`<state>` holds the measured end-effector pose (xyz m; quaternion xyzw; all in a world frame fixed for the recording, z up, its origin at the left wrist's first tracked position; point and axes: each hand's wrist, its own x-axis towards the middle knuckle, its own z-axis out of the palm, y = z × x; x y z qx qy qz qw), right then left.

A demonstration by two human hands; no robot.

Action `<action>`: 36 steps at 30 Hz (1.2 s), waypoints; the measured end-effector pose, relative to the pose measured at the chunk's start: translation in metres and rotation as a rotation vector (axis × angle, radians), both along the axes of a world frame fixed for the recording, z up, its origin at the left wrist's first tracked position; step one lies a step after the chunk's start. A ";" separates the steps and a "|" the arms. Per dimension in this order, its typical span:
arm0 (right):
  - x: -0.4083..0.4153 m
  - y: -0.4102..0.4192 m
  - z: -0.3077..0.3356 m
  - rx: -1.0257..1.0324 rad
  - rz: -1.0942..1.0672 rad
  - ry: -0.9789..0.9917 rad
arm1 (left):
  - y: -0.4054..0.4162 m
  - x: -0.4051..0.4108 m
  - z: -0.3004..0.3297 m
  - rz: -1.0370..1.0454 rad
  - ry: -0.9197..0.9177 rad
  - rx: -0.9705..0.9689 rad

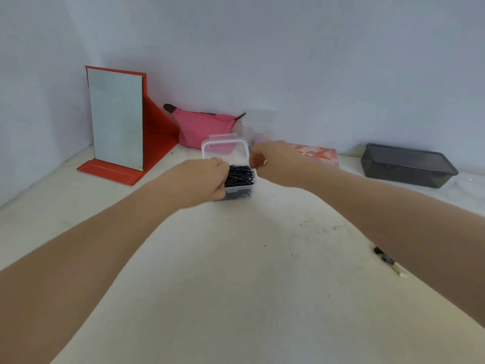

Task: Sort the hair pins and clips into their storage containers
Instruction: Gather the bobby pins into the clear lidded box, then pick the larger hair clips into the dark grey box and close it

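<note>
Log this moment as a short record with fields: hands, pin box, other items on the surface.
left hand: left hand grips the left side of the pin box
right hand: right hand at the box's right edge, fingers curled; whether it pinches a pin cannot be told
pin box: clear plastic box, lid open and standing up behind, full of black hair pins
behind box: pink pouch, red-framed mirror
right side: patterned box, dark container
near right forearm: small clips, partly hidden
</note>
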<state>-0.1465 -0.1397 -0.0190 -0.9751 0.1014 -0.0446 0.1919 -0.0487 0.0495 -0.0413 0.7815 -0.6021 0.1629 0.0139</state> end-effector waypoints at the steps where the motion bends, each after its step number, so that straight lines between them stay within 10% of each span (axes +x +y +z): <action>1: 0.012 0.000 0.001 0.038 -0.015 -0.047 | -0.004 0.006 0.003 0.019 -0.026 0.001; 8: 0.056 0.004 -0.012 0.038 0.013 -0.060 | -0.019 0.020 -0.001 0.110 0.079 0.249; 15: 0.038 0.002 -0.020 0.056 0.031 -0.104 | -0.016 0.015 0.012 0.118 0.178 0.046; 36: -0.216 -0.116 -0.052 0.241 -0.642 -0.354 | -0.156 -0.127 -0.022 0.078 0.606 0.031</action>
